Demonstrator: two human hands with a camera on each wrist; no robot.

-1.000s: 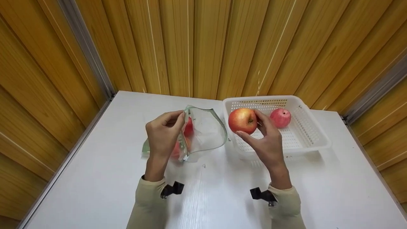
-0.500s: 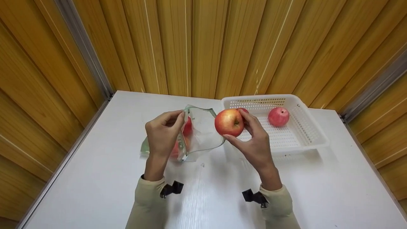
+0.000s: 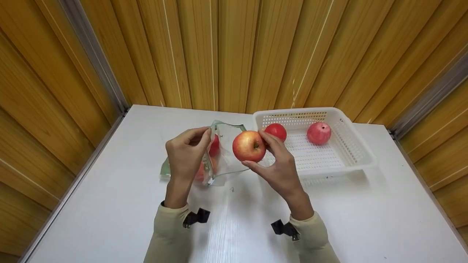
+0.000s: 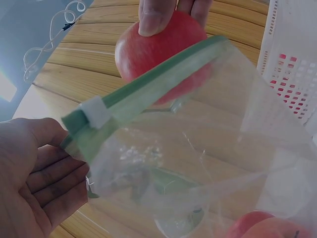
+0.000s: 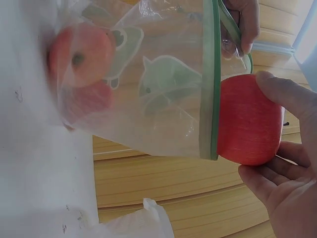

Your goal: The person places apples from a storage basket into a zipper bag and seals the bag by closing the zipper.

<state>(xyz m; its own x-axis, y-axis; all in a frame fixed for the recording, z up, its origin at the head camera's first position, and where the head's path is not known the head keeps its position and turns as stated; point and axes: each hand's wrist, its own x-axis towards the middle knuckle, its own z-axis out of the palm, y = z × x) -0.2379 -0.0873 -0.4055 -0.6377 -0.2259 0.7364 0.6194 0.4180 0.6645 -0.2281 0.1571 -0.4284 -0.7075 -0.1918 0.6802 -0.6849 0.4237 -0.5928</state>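
My left hand pinches the rim of a clear zip bag with a green edge. A white slider sits on that edge in the left wrist view. The bag's mouth gapes. Inside, low down, several red apples show through the plastic. My right hand grips a red-yellow apple between thumb and fingers, its stem end facing the head camera. In the right wrist view this held apple is right at the bag's mouth, its left side overlapped by the green edge.
A white perforated basket stands to the right on the white table. In it lie a bright red apple at the left and a pinkish red apple farther right. Wood-patterned panels rise behind the table.
My right hand has carried the apple leftward from over the basket to the bag's mouth, uncovering the bright red apple in the basket. My left hand has stayed nearly still.
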